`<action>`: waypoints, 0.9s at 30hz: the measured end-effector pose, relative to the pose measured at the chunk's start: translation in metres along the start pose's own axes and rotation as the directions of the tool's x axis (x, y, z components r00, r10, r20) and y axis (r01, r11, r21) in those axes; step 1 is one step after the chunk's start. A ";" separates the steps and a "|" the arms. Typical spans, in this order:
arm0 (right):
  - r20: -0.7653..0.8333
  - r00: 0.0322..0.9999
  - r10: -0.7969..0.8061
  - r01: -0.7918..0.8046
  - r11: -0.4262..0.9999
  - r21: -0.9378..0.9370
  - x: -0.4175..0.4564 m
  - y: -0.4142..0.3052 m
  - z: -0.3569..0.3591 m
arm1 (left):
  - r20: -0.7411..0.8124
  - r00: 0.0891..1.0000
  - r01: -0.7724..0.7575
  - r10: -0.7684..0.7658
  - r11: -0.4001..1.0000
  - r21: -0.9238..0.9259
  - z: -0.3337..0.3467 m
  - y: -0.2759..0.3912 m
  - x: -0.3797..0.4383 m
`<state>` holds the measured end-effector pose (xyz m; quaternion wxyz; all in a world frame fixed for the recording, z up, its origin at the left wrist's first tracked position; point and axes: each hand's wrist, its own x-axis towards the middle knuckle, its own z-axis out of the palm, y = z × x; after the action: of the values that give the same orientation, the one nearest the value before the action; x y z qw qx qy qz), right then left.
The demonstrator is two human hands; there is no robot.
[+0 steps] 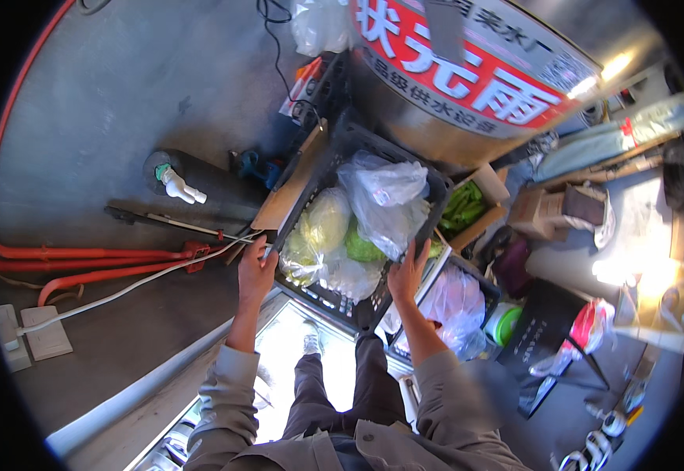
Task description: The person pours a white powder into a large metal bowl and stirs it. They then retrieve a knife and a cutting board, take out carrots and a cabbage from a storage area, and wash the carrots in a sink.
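Observation:
A black plastic crate (371, 315) lies before me, tilted in the view, with bagged vegetables inside. Among them are a pale yellow-green cabbage (325, 221) in clear plastic, a green vegetable (362, 242) and a clear plastic bag (386, 188) on top. My left hand (256, 271) is at the crate's left edge, its fingers bent and the thumb apart; whether it grips the edge cannot be told. My right hand (408, 274) is on the crate's right side, fingers over the rim and thumb at the near side.
A steel tank (412, 112) with a printed banner stands behind the crate. On the right are a cardboard box (483, 226) of green vegetables, a crate with a bagged load (457, 300) and a green-white tub (504, 324). Red pipes (112, 254) and a white cable run along the left wall.

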<state>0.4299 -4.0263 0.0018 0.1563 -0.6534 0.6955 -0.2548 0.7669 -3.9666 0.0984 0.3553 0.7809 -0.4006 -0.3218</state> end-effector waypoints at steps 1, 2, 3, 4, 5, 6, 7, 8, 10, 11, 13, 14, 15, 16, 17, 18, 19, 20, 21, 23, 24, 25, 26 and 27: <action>0.004 1.000 0.021 -0.021 0.999 0.046 -0.002 -0.001 0.000 | -0.043 0.999 -0.022 0.024 0.999 0.043 0.006 0.001 0.021; -0.016 1.000 0.012 -0.011 0.999 0.046 -0.001 0.001 0.005 | -0.081 0.991 -0.089 0.102 0.983 0.160 0.012 0.000 0.042; -0.036 0.999 0.008 -0.006 0.999 0.045 -0.001 0.005 0.011 | -0.104 0.978 -0.146 0.181 0.949 0.280 0.018 -0.005 0.061; -0.034 0.999 0.000 0.001 0.999 0.034 -0.001 0.006 0.012 | -0.114 0.959 -0.194 0.258 0.897 0.397 0.022 -0.005 0.079; -0.033 0.999 -0.007 0.008 1.000 0.024 -0.001 0.007 0.012 | -0.135 0.956 -0.182 0.261 0.888 0.422 0.030 -0.004 0.096; -0.042 0.999 -0.010 0.010 1.000 0.002 0.000 0.006 0.010 | -0.155 0.951 -0.172 0.266 0.877 0.448 0.041 0.004 0.112; -0.036 0.999 0.002 -0.002 1.000 0.017 0.001 0.005 0.009 | -0.173 0.946 -0.161 0.272 0.863 0.478 0.046 0.010 0.127; -0.039 0.999 -0.011 0.012 1.000 0.011 0.000 0.009 0.011 | -0.171 0.955 -0.128 0.242 0.857 0.499 0.052 0.009 0.144; -0.029 0.999 -0.035 0.035 0.999 0.002 0.002 0.006 0.010 | -0.175 0.968 -0.059 0.179 0.842 0.536 0.066 -0.001 0.176; -0.025 0.999 -0.041 0.041 0.999 0.004 0.002 0.005 0.011 | -0.151 0.982 -0.024 0.117 0.860 0.510 0.068 -0.007 0.189; -0.023 0.999 -0.037 0.037 0.999 -0.004 0.002 0.006 0.012 | -0.076 0.997 0.034 0.001 0.889 0.457 0.080 -0.022 0.214; -0.023 0.999 -0.034 0.034 0.999 -0.010 0.003 0.003 0.010 | -0.098 0.995 0.020 0.027 0.894 0.448 0.086 -0.029 0.222; -0.020 0.999 -0.030 0.030 1.000 -0.008 0.003 0.003 0.010 | -0.121 0.991 0.005 0.054 0.897 0.441 0.090 -0.033 0.228; -0.016 0.999 -0.028 0.028 1.000 -0.005 0.003 0.003 0.010 | -0.145 0.986 -0.008 0.079 0.901 0.434 0.094 -0.038 0.233; -0.012 1.000 -0.026 0.026 1.000 -0.001 0.003 0.003 0.010 | -0.117 0.993 0.043 0.010 0.897 0.441 0.096 -0.042 0.238; -0.009 1.000 -0.001 0.000 1.000 -0.003 0.003 0.000 0.009 | -0.086 0.995 0.089 -0.056 0.889 0.449 0.099 -0.042 0.244; -0.009 1.000 0.000 0.000 1.000 -0.005 0.003 0.001 0.010 | -0.058 0.991 0.136 -0.123 0.878 0.459 0.099 -0.043 0.248; -0.008 1.000 -0.002 0.002 1.000 -0.005 0.001 0.001 0.010 | -0.022 0.987 0.150 -0.158 0.876 0.459 0.096 -0.045 0.249; -0.012 1.000 -0.001 0.001 1.000 -0.004 0.002 0.002 0.011 | 0.016 0.982 0.158 -0.186 0.874 0.460 0.094 -0.044 0.251; 0.004 1.000 0.017 -0.017 1.000 0.020 0.004 0.001 0.011 | 0.036 0.985 0.133 -0.167 0.884 0.448 0.088 -0.043 0.250; 0.009 1.000 0.009 -0.009 1.000 0.030 0.003 0.002 0.010 | 0.024 0.992 0.100 -0.123 0.894 0.437 0.085 -0.046 0.243; 0.014 1.000 -0.001 0.000 0.999 0.041 0.002 0.003 0.010 | 0.010 0.997 0.067 -0.079 0.902 0.426 0.082 -0.049 0.236; -0.018 1.000 -0.023 0.023 1.000 -0.019 0.004 0.003 0.011 | -0.014 0.997 0.073 -0.073 0.916 0.395 0.079 -0.051 0.231; -0.021 1.000 -0.017 0.016 1.000 -0.019 0.002 0.004 0.011 | -0.028 0.997 0.075 -0.070 0.929 0.362 0.075 -0.037 0.221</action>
<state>0.4322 -4.0302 -0.0094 0.1406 -0.6577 0.6941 -0.2566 0.8265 -4.1616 -0.0207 0.1956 0.8496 -0.4215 -0.2496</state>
